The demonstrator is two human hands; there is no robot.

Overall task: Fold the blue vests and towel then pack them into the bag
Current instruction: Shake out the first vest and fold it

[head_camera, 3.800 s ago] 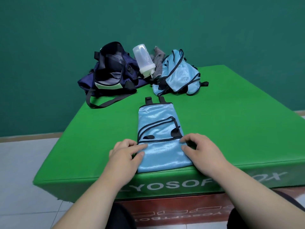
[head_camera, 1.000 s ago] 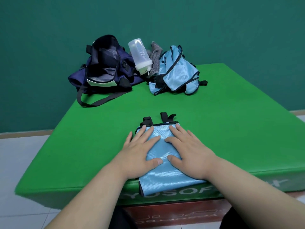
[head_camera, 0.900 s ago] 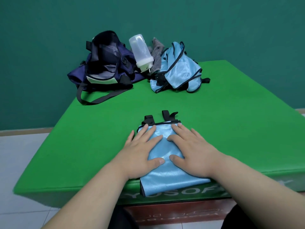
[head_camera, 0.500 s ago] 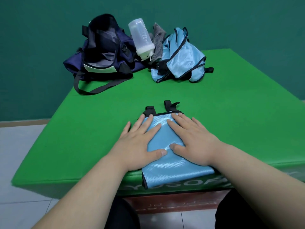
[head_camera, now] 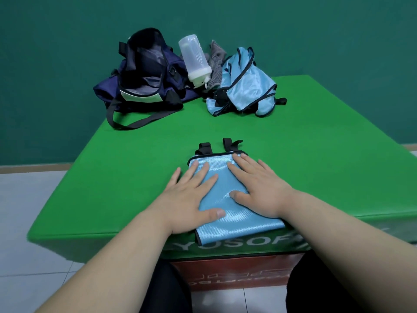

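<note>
Hands: our left hand [head_camera: 187, 197] and right hand [head_camera: 259, 190] press flat, fingers straight, on the folded shiny light-blue fabric vest [head_camera: 237, 227] | Place: near edge of green padded worktop [head_camera: 316, 154] | Handling: light, limp, slippery (we judge); take hold along both side edges so the fold keeps.

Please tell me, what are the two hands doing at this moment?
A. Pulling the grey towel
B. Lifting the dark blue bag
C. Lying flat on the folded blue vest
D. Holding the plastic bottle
C: the left hand and the right hand lie with straight fingers, palms down, on the folded blue vest at the near edge of the green table.
</note>
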